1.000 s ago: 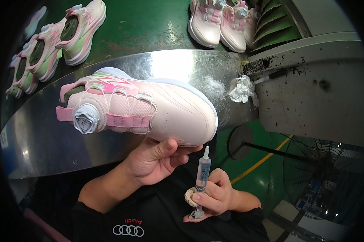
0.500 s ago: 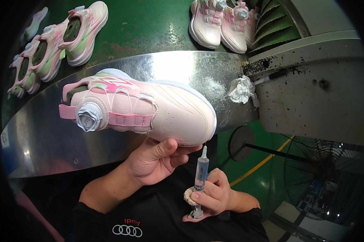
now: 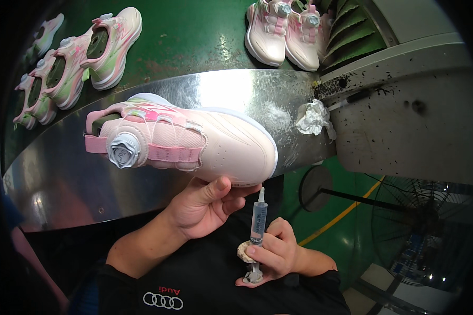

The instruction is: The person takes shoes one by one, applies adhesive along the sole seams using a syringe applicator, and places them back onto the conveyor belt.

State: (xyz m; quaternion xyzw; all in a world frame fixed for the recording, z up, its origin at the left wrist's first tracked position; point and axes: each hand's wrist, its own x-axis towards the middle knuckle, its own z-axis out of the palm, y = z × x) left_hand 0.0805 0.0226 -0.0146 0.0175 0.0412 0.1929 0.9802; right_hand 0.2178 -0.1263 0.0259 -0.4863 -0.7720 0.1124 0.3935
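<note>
So, left hand (image 3: 200, 206) clamps pink shoe (image 3: 234, 149) near the toe, over the metal table (image 3: 136, 197); right hand (image 3: 275, 251) is wrapped around syringe (image 3: 258, 221), tip up by the toe's sole edge, contact unclear. Crumpled white wad (image 3: 313, 118) sits on table, right of the shoe.

Pale pink shoe (image 3: 236, 152), deeper pink strap (image 3: 173, 153), white dial (image 3: 123, 150)

Pink shoe (image 3: 189, 142) — toe rightward, clear syringe (image 3: 258, 219)
</note>
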